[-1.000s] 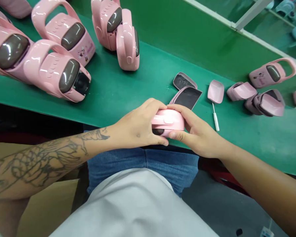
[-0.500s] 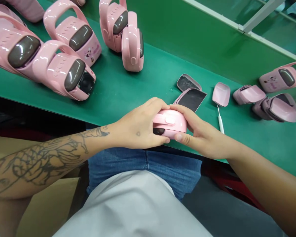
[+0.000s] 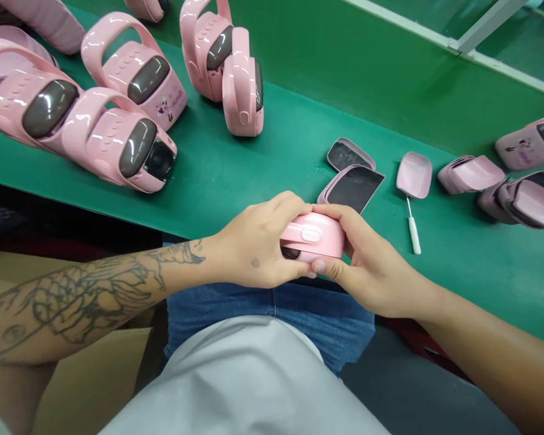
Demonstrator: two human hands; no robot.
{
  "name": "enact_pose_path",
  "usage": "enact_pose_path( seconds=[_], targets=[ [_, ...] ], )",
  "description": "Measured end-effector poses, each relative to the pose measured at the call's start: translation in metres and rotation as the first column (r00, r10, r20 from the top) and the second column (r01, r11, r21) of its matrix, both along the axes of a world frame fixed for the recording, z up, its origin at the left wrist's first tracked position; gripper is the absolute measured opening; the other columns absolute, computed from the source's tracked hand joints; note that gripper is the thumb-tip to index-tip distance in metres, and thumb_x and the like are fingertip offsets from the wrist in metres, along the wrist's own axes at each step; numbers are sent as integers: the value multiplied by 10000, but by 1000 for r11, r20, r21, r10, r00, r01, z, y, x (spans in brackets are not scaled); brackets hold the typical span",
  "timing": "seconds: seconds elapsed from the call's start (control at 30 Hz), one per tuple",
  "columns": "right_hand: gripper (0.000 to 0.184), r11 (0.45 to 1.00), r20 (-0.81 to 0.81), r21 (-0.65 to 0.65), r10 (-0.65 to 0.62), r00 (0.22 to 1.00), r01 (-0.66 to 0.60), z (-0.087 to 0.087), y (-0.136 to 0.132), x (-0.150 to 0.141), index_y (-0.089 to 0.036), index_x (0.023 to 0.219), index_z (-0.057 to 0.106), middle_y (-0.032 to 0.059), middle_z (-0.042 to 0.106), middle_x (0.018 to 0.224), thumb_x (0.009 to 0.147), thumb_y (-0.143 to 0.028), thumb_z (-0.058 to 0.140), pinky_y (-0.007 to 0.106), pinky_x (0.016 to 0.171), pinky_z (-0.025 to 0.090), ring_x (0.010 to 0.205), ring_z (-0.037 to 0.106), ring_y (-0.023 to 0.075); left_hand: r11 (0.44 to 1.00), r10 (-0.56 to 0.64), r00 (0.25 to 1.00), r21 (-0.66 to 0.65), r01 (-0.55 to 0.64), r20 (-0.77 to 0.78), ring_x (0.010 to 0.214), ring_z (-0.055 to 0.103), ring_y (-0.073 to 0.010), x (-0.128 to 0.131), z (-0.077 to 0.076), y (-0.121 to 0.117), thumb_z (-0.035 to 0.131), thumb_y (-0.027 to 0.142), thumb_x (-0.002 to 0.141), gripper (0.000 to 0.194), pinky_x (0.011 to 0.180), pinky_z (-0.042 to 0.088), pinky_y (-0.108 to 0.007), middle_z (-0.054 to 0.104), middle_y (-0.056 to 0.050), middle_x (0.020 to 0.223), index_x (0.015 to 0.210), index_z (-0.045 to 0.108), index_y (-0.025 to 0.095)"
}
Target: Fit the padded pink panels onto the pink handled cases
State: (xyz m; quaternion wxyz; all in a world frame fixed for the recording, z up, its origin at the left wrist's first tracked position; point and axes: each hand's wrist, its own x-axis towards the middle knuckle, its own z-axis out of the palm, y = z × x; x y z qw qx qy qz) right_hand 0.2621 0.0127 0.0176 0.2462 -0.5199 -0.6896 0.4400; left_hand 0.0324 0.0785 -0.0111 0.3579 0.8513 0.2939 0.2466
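A glossy pink device (image 3: 323, 232) with a carry handle and a dark window is held at the front edge of the green bench. My left hand (image 3: 260, 244) wraps round its left side, fingers on top and thumb below. Closed on the right end is my right hand (image 3: 367, 260), its thumb pressing the lower side near my left thumb. The palms and fingers hide much of the casing. Just beyond lie pink-rimmed covers (image 3: 353, 187) with dark insides, partly behind my right hand.
Several matching pink devices (image 3: 118, 139) stand at the left, two more (image 3: 242, 90) near the green back wall (image 3: 344, 66). To the right are a pale pink shell (image 3: 414, 174), a white-handled screwdriver (image 3: 413, 234), stacked shells (image 3: 471, 174) and another device (image 3: 526, 145).
Both hands still hold the pink device, which has tilted slightly. My right thumb has shifted a little left along its lower side. The whole view has moved slightly.
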Motion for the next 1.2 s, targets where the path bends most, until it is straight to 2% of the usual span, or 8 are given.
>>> enact_pose_path(
  seconds=[0.17, 0.37, 0.47, 0.67, 0.83, 0.97, 1.1, 1.2],
  targets=[
    [581, 995, 57, 73, -67, 996, 63, 0, -7, -15, -253, 1466, 527, 127, 668, 1443, 986, -491, 754, 487, 1072, 596, 1275, 679, 329, 999, -14, 997, 43, 11, 76, 932, 684, -206, -5, -9, -2, 880, 458, 808, 581, 795, 540, -337, 675, -44, 1118, 1225, 567, 202],
    [614, 1000, 142, -13, 7, 990, -5, 10, -1, -10, -259, 1514, 513, 133, 655, 1500, 1009, -551, 704, 547, 1130, 576, 1316, 677, 333, 983, -37, 996, -184, 21, -84, 1003, 709, -246, -7, 7, 5, 907, 478, 755, 662, 826, 567, -374, 693, -51, 1195, 1283, 611, 212],
    [681, 999, 217, 20, 31, 976, -37, 13, 3, -2, -240, 1567, 482, 155, 597, 1587, 1015, -583, 685, 593, 1218, 517, 1433, 613, 353, 973, -53, 993, -230, 28, -102, 1081, 712, -275, -6, 11, 10, 924, 472, 725, 746, 887, 578, -401, 710, -68, 1255, 1347, 611, 204],
    [731, 978, 241, 200, 8, 970, -57, -2, -4, 1, -241, 1613, 430, 180, 593, 1605, 1008, -533, 719, 605, 1232, 522, 1475, 600, 356, 989, -50, 999, -140, 49, -5, 1091, 720, -281, -8, -1, 15, 925, 492, 752, 726, 961, 568, -416, 750, -86, 1239, 1342, 643, 176],
    [657, 952, 237, 302, -25, 971, -49, -11, -8, -4, -229, 1595, 437, 197, 615, 1553, 1025, -427, 696, 602, 1188, 565, 1448, 610, 370, 996, -60, 986, -54, 70, 158, 918, 706, -213, -6, -15, 16, 970, 481, 729, 688, 845, 573, -344, 740, -49, 1078, 1256, 660, 166],
    [613, 933, 206, 360, -72, 976, -7, -11, -9, -7, -221, 1577, 458, 197, 629, 1526, 1026, -368, 680, 584, 1194, 564, 1449, 606, 365, 996, -53, 983, -63, 65, 176, 920, 702, -221, -2, -13, 16, 930, 527, 777, 647, 839, 574, -356, 737, -59, 1080, 1242, 658, 169],
    [587, 955, 166, 294, -95, 982, 43, -9, -11, -9, -234, 1568, 471, 179, 622, 1551, 1048, -419, 672, 566, 1209, 551, 1439, 612, 340, 977, -96, 995, -189, 96, 11, 1072, 725, -272, -6, -3, 23, 947, 516, 744, 726, 939, 590, -406, 735, -81, 1239, 1323, 642, 200],
    [573, 978, 120, 190, -105, 987, 81, -8, -15, -7, -265, 1568, 469, 149, 604, 1578, 1063, -466, 650, 572, 1234, 521, 1448, 601, 323, 974, -117, 993, -196, 118, 17, 1232, 692, -308, -10, 0, 27, 986, 526, 675, 838, 1047, 580, -434, 689, -101, 1388, 1370, 626, 226]
  ],
)
